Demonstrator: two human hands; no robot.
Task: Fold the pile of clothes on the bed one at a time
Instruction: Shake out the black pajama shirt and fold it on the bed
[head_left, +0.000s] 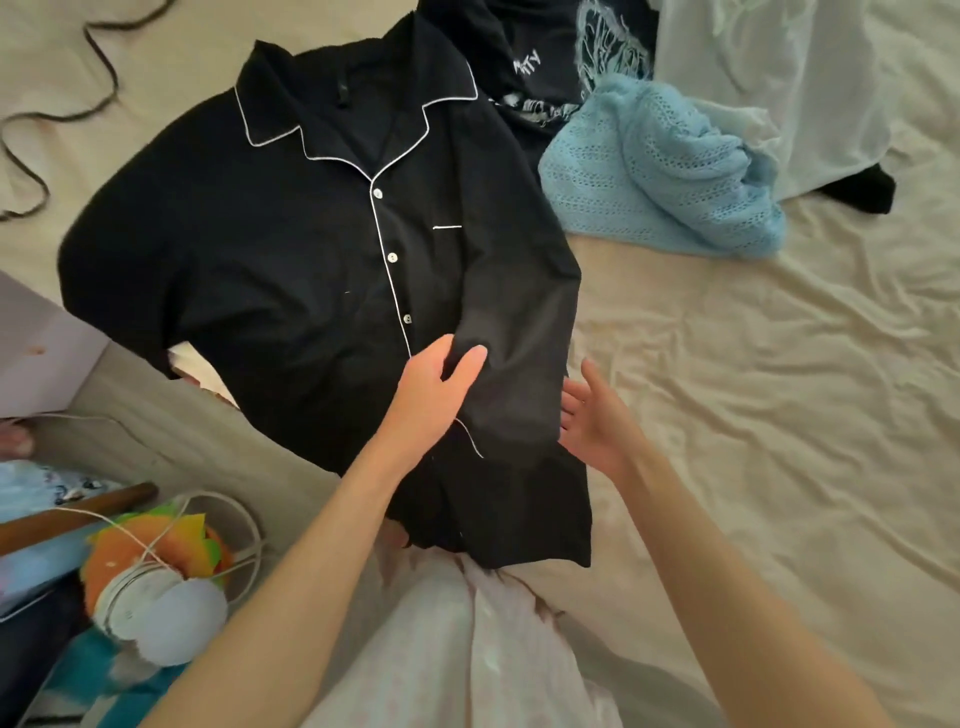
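Nearest the camera lay a pale pink, faintly dotted garment (467, 649), soft and rumpled, running up under the hem of the black shirt (291, 260). Two bare forearms reached over it. The left hand (431, 400) gripped the shirt's right-side sleeve (511, 374), which was folded in across the front, thumb over the cloth and fingers curled beneath the fold. The right hand (592, 421) hovered just beside the sleeve's outer edge, palm turned inward, fingers straight and slightly spread, holding nothing.

The shirt was a matte black pyjama top with thin white piping along its notched collar, placket, chest pocket and cuff, and small white buttons down the front. It lay face up and mostly flat on the creased cream bedsheet (753, 389).

Beyond its shoulder sat the heap: a black printed tee (550, 57), a light blue open-knit sweater (670, 166) bunched in a mound, and a sheer white garment (779, 78). A dark wavy cord (98, 57) curled on the sheet at the far left.

At the lower left, off the bed's edge, a white coiled cable (156, 587) rested on a bright orange and green plush object (156, 540)
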